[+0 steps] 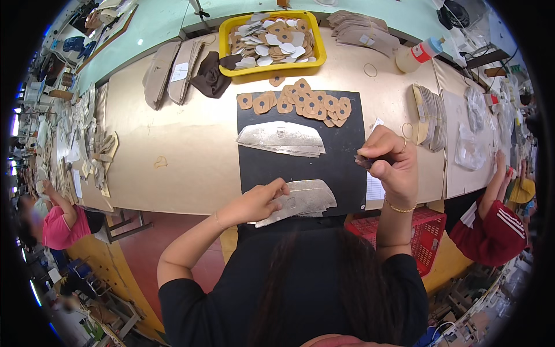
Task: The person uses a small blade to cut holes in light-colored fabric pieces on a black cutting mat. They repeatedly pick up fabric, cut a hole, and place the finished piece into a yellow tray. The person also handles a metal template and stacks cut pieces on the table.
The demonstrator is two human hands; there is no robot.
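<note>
My left hand (260, 202) rests on the near stack of silvery shaped panels (309, 194), its fingers apart and holding nothing. A small outline shows on the top panel beside the fingertips. Raised over the right edge of the black mat (341, 191), my right hand (396, 162) pinches a small dark piece (364, 162); its kind is too small to make out. A second silvery stack (283, 139) lies farther up the mat. Behind it, tan rounded patches (312, 104) with dark centres lie in a loose, overlapping pile.
A yellow tray (224, 49) of tan and white pieces stands at the back. Brown panel stacks (159, 75), a dark cloth (211, 78), a bottle (411, 58) and more panels (430, 118) surround the mat. A red crate (425, 231) is below the table. People work at both sides.
</note>
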